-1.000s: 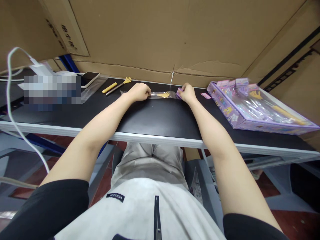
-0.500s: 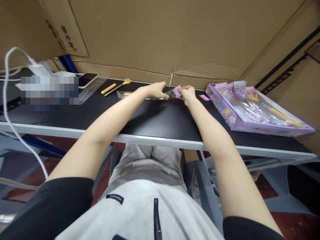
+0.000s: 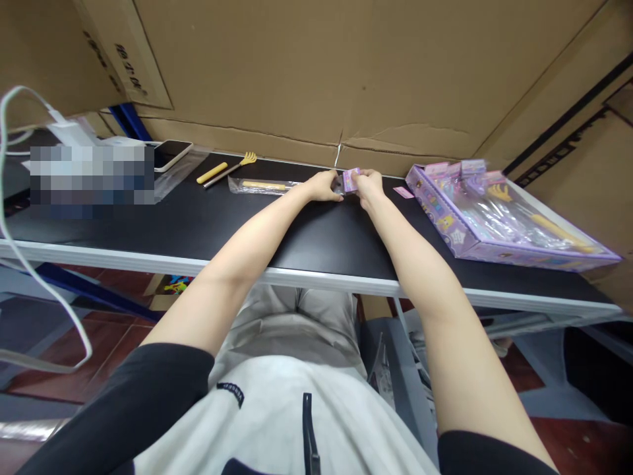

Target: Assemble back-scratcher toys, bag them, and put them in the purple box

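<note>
A long clear plastic bag (image 3: 270, 187) with a yellow-handled item inside lies on the black table, its right end running under my left hand (image 3: 324, 187). The fingers of that hand are closed on this end of the bag. My right hand (image 3: 370, 186) pinches a small purple card (image 3: 351, 180) at its right edge. The card sits against the bag's end, between both hands; whether it is fixed to the bag I cannot tell. Left of the bag lie a metal rod with a yellow claw-shaped head (image 3: 232, 169) and a separate yellow handle (image 3: 211, 173).
A purple display box (image 3: 459, 241) holding several bagged items stands at the right. Beside it lies a pink card (image 3: 403, 192). A phone (image 3: 173, 155), another clear bag (image 3: 185, 173) and a white cable (image 3: 47, 285) are at the left. Cardboard (image 3: 277, 72) walls the table's back.
My left hand has moved right along the bag to its end, close to the purple card, and its fingers have closed. The card now faces more squarely toward me.
</note>
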The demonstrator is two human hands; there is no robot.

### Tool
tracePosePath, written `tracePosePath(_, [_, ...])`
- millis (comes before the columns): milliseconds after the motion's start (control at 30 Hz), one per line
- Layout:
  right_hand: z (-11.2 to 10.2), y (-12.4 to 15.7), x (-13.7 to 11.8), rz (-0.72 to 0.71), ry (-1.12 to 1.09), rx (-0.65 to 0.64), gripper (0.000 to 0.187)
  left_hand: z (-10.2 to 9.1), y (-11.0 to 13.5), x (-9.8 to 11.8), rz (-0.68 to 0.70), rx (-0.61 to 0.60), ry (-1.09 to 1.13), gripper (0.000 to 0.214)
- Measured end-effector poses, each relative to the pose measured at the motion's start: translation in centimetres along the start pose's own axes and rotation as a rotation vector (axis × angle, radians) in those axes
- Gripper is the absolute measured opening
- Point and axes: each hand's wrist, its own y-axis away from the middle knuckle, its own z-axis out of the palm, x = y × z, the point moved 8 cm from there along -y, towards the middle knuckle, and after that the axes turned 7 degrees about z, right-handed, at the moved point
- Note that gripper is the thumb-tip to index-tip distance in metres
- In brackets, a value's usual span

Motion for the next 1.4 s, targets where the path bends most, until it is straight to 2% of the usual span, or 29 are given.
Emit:
tracePosePath(133, [0.4,0.8,0.2,0.072,-0.053,-0.055,0.026,0.3,-0.2,-0.7,0.057,0.054,0.040,0.055])
tracePosePath(267, [0.8,1.4,0.1,0.085,-0.067,-0.132,0.025,0.4,-0.4,-1.2,0.089,0.077,0.040,0.058])
tracePosePath(533, [1.5,1.0,0.5,0.097,-0.119,-0.164,0.024,0.6,-0.7,-2.2,0.126,0.117,-0.005,0.067])
tracePosePath(800, [1.1,1.8,0.4,0.143,-0.201,-0.091,0.022,0.7,-1.0,-1.9,0.172,0.143,-0.070,0.067])
tracePosePath(1067, [1.0,2.0,0.9,0.212,-0.310,-0.082,0.019,0.7,-1.2,-1.8,0.211,0.182,-0.094,0.066])
tracePosePath(1400, [1.8,2.2,0.9,0.220,-0.284,-0.201,0.015,0.1,-0.7,-1.0,0.244,0.197,-0.014,0.064])
